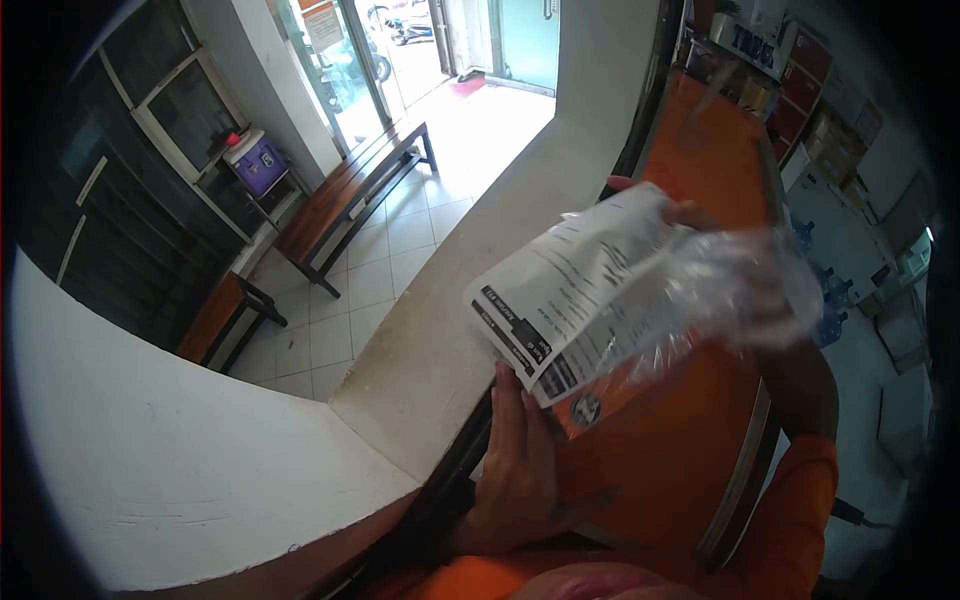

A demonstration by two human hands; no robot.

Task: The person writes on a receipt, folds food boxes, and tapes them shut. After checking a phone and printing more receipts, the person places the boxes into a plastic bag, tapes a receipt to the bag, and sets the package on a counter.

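Note:
A clear plastic bag (745,285) with a printed white sheet (570,270) on it is held up over the orange counter. Beneath the sheet's lower edge shows an orange piece with a round dark logo (586,407). My right hand (765,285), blurred and partly behind the crumpled plastic, grips the bag at its upper right end. Fingertips also show at the sheet's far edge. My left hand (518,465) has its fingers stretched out, their tips against the sheet's lower left corner.
The orange counter (690,420) runs away from me beside a pale wall ledge (470,290). Beyond it are wooden benches (350,195), a purple-and-white box (258,165) and a glass door. Water bottles (830,300) and cartons (835,140) stand at the right.

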